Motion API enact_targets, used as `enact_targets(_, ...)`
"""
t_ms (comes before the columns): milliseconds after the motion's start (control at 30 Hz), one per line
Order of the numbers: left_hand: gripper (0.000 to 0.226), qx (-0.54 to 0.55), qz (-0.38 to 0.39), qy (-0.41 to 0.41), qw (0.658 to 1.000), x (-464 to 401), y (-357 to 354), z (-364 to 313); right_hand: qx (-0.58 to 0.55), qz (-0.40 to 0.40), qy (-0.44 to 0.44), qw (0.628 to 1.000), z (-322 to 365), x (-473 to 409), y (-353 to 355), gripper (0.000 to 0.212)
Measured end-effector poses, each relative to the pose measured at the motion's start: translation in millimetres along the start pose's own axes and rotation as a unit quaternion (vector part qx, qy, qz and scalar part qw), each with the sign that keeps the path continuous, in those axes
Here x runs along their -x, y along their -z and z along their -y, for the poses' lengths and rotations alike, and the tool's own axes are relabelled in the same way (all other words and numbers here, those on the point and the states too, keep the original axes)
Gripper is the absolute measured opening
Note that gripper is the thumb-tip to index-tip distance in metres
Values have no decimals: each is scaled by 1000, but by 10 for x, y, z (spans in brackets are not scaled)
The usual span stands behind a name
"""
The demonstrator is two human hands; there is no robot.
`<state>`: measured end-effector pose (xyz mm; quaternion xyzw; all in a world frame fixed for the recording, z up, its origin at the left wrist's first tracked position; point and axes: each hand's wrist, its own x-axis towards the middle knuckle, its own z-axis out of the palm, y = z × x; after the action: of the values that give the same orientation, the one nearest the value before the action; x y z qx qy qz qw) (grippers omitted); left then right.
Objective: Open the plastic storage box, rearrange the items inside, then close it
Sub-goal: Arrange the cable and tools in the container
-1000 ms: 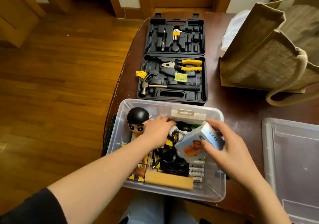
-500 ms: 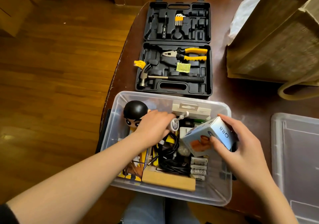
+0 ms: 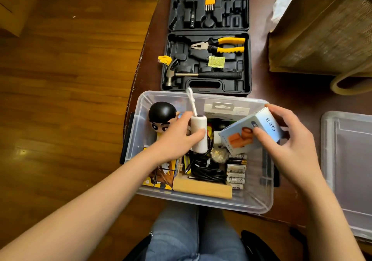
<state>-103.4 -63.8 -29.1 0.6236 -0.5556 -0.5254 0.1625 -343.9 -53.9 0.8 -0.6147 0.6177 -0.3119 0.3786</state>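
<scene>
The clear plastic storage box (image 3: 259, 204) stands open at the table's near edge. Its lid (image 3: 350, 160) lies to the right. My left hand (image 3: 177, 140) grips a white lint roller (image 3: 199, 134) and holds it above the box, handle pointing away from me. My right hand (image 3: 289, 142) holds a light-blue carton (image 3: 249, 134) tilted over the box's right half. Inside lie a black-haired figurine (image 3: 161, 116), black cables (image 3: 207, 170), several batteries (image 3: 236, 170), a wooden block (image 3: 201, 188) and a white package (image 3: 223, 108).
An open black tool case (image 3: 207, 37) with pliers (image 3: 219, 46) and a hammer (image 3: 199, 75) sits just behind the box. A burlap bag (image 3: 326, 25) stands at the back right. The table's left edge (image 3: 138, 63) drops to wooden floor.
My left hand has lifted the lint roller out of the box's contents, so its body and handle now show. My right hand has raised the blue carton slightly.
</scene>
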Motion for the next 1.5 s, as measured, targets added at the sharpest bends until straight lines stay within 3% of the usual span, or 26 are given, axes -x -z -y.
enact_targets(133,31,-114,102,17,988,78,-140,6,-4,-39,7,999,27,-1,-5,43)
enact_targets(333,53,-262,122,2,957,0,-295,-61,-8,-58,22,998,23,-22,14,44)
enact_targets(467,29,-221,181,-10,958,-49,-339,-141,9,-47,37,998,21,-29,29,45)
enact_targets(567,20,-191,106,-24,976,-65,-381,-196,9,-43,34,998,15,-33,51,45)
enact_targets(633,23,-240,20,-58,969,-125,-422,-209,16,-34,38,999,36,-28,56,47)
enact_targets(667,31,-266,15,-69,961,-170,-449,-213,23,-30,43,998,49,-23,62,48)
enact_targets(800,61,-366,71,-43,927,-333,-605,-206,39,-17,56,997,80,-1,87,52)
enact_targets(867,58,-388,64,-46,918,-362,-681,-188,44,-16,60,997,85,13,113,52)
enact_targets(1100,62,-307,85,-2,948,-453,-673,-111,51,-21,59,997,112,36,179,51)
enact_targets(1300,64,-353,64,-45,932,-458,-557,-164,69,-18,63,995,176,33,160,53)
enact_targets(1400,71,-303,14,-83,949,-361,-481,-171,90,-24,64,994,202,37,156,54)
enact_targets(1500,52,-301,14,-87,950,-269,-380,-206,107,-33,60,992,224,16,155,52)
